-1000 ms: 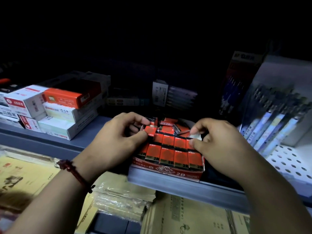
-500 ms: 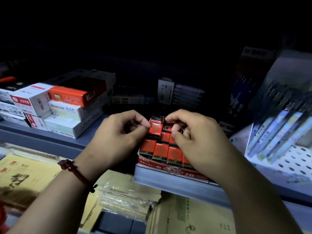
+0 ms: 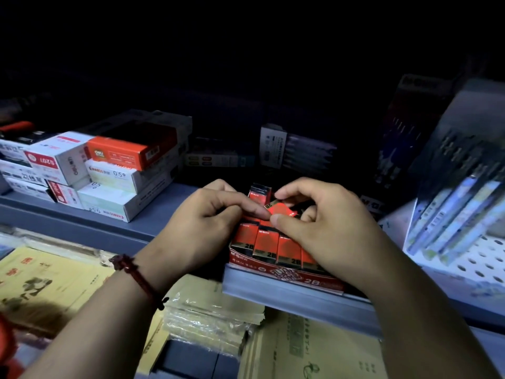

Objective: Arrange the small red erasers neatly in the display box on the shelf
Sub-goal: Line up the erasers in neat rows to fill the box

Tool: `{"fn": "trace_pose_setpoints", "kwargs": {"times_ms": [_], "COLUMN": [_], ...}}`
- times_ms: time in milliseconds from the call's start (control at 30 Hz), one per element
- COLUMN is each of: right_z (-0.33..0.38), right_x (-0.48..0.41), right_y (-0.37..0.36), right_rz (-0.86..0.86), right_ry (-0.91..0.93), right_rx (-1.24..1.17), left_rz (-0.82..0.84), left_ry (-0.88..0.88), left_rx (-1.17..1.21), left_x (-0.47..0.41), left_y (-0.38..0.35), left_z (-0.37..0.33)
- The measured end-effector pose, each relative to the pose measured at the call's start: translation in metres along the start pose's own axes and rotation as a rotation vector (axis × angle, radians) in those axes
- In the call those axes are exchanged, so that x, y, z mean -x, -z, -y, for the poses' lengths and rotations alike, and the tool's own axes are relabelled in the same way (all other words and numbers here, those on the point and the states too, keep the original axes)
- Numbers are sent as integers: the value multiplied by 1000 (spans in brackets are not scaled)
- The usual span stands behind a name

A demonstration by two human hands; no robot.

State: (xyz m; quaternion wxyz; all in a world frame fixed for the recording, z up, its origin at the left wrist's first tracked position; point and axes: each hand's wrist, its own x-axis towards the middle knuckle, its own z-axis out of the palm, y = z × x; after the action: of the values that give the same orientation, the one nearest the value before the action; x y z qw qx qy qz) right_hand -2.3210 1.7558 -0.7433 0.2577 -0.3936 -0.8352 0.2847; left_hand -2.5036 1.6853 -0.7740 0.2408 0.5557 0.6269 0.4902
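A red display box marked 2B sits at the front edge of the grey shelf. Several small red erasers stand in rows inside it. One loose red eraser is lifted and tilted above the rows. My right hand pinches it between thumb and forefinger. My left hand has its fingers curled, and its fingertips touch that eraser's left end. Another eraser stands upright at the back of the box. Both hands hide the box's sides.
Stacked white and orange stationery boxes stand on the shelf at the left. Packs of pens lean on a perforated white rack at the right. Yellow paper pads and clear plastic sleeves lie on the lower level.
My right hand has lifted one eraser out of the rows and turned it flat above the box. My left hand's fingertips have slid right to meet it.
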Motion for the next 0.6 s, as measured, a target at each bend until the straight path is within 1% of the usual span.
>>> {"fn": "trace_pose_setpoints", "kwargs": {"times_ms": [200,267,400,467,600], "right_z": [-1,0,3,3,3], "right_x": [-2,-1,2,4,7], "right_y": [-2,1,12,17,21], "right_rz": [-73,-45,59,82,101], "right_ry": [-56,-53,2,-8,6], "right_rx": [16,47,258,275,234], "left_rz": [14,-2,-1,-12,-27], "left_ry": [5,2,3,0,0], "left_rx": [11,9,18,-15,-43], "left_x": [0,0,-1,-1,-2], "left_y": [-2,-2,-3,-3,-5], "left_z": [4,7,11,11,10]}}
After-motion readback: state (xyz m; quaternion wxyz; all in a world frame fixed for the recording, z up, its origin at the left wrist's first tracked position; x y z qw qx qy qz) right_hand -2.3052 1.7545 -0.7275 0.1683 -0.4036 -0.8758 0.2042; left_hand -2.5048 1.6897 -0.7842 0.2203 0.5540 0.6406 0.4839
